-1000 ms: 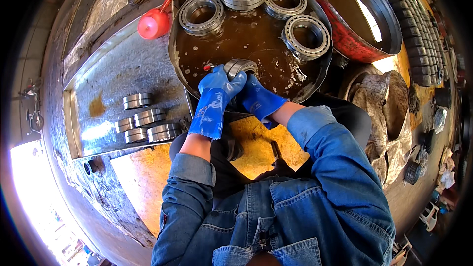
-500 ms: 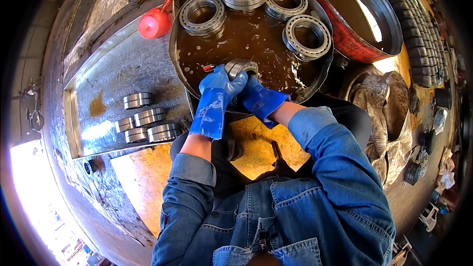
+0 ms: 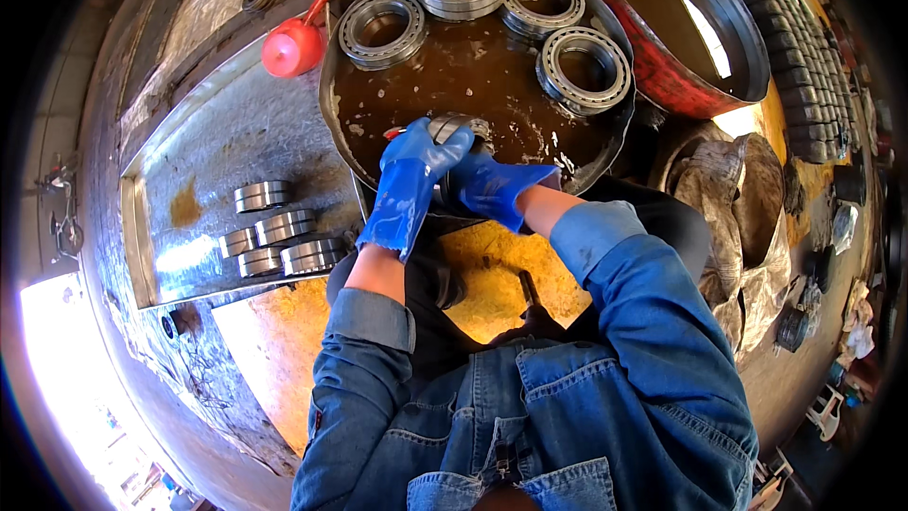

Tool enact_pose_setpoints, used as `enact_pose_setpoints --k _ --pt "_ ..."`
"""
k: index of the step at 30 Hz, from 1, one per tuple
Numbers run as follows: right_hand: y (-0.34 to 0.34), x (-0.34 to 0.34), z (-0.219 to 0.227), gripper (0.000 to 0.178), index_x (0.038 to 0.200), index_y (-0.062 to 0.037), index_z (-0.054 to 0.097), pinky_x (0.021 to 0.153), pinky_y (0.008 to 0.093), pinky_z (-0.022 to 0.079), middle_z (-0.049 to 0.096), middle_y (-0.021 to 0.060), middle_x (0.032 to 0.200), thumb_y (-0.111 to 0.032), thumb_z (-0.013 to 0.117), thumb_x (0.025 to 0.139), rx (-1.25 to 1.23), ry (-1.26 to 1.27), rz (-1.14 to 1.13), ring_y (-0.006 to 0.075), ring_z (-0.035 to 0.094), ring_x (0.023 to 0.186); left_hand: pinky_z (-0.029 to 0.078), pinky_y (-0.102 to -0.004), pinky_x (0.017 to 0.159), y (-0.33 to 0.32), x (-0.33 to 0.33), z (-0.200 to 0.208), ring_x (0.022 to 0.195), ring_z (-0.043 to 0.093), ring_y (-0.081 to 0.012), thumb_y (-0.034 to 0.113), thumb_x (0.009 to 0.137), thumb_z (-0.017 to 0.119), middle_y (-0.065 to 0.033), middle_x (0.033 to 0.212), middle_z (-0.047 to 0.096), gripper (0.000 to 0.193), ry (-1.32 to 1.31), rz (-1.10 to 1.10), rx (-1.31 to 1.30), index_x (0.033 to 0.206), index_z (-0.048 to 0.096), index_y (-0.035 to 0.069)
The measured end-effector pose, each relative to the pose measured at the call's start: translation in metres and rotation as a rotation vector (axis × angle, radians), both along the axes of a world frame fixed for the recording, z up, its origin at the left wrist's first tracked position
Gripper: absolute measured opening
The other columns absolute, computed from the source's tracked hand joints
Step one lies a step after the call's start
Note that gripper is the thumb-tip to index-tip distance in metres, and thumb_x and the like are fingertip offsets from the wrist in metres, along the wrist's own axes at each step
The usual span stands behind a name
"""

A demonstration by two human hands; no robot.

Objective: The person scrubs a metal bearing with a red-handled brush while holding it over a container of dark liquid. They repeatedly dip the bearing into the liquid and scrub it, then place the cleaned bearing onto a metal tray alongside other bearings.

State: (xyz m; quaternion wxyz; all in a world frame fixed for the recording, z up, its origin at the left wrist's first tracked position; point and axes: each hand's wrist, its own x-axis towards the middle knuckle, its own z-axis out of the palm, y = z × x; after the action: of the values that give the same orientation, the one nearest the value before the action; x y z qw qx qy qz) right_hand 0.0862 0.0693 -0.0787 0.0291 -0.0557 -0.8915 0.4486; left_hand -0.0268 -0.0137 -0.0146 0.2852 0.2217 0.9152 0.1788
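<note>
Both my hands wear blue rubber gloves and meet over the near edge of a round metal tub [image 3: 333,123] of brown liquid. My left hand [image 3: 427,149] is closed around a steel roller bearing [image 3: 458,126], which is tilted just above or at the liquid. Pressed close against the near side of the bearing is my right hand [image 3: 473,178]; its fingers are hidden behind the left hand and the bearing. A small red tip [image 3: 392,133] pokes out beside my left hand; what it belongs to is hidden. Several larger bearings [image 3: 382,30] line the far side of the tub.
Left of the tub, a shallow metal tray [image 3: 213,166] holds several shiny bearings [image 3: 286,224]. A red plastic dipper [image 3: 293,47] rests at its far corner. To the right stand a red drum [image 3: 653,66] and a crumpled sack [image 3: 724,199]. Dark stacked parts [image 3: 790,47] lie beyond.
My gloved hands stay together at the bearing. The bearing now sits a little lower and flatter, and my right wrist has turned slightly. The view has shifted a little.
</note>
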Motion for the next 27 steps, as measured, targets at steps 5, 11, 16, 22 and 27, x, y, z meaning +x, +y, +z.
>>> enact_pose_setpoints --k 5,11,16,22,27 --pt "0.021 0.01 0.002 0.034 0.132 -0.0136 0.07 0.097 0.0428 0.055 0.072 0.0113 0.13 -0.021 0.058 0.101 0.51 -0.342 0.123 0.0301 0.067 0.123 0.052 -0.0415 0.102 0.023 0.002 0.01 0.115 0.071 -0.035 0.057 0.085 0.076 -0.0207 0.121 0.075 0.07 -0.187 0.054 0.056 0.124 0.07 -0.001" --pt "0.061 0.049 0.063 0.028 0.116 -0.0134 0.077 0.087 0.0471 0.058 0.077 0.012 0.115 -0.022 0.067 0.092 0.679 -0.346 0.169 0.0338 0.072 0.111 0.054 -0.0411 0.097 0.006 0.002 0.003 0.109 0.072 -0.0294 0.055 0.087 0.077 -0.021 0.118 0.075 0.069 -0.124 0.098 0.181 0.125 0.07 -0.002" --pt "0.076 0.078 0.058 0.035 0.121 -0.0116 0.075 0.094 0.0491 0.057 0.076 0.0148 0.119 -0.017 0.068 0.087 0.493 -0.46 -0.053 0.0359 0.071 0.117 0.057 -0.0421 0.095 -0.01 0.055 0.023 0.11 0.074 -0.0355 0.055 0.085 0.08 -0.0221 0.115 0.077 0.071 0.125 0.153 0.237 0.129 0.068 0.0" --pt "0.08 0.064 0.047 0.039 0.123 -0.0136 0.074 0.096 0.0496 0.057 0.075 0.0141 0.124 -0.023 0.073 0.085 0.431 -0.61 0.032 0.0363 0.07 0.119 0.056 -0.0429 0.098 -0.025 0.071 0.018 0.111 0.074 -0.0365 0.058 0.084 0.08 -0.0238 0.115 0.076 0.077 0.163 0.13 0.073 0.133 0.066 -0.001" --pt "0.086 0.063 0.063 0.043 0.124 -0.0132 0.074 0.096 0.0493 0.057 0.075 0.0152 0.124 -0.029 0.075 0.084 0.355 -0.673 0.043 0.0371 0.07 0.117 0.054 -0.0384 0.101 -0.013 0.04 0.007 0.111 0.073 -0.0282 0.049 0.084 0.082 -0.0194 0.122 0.075 0.073 0.173 0.146 0.006 0.133 0.066 -0.002"
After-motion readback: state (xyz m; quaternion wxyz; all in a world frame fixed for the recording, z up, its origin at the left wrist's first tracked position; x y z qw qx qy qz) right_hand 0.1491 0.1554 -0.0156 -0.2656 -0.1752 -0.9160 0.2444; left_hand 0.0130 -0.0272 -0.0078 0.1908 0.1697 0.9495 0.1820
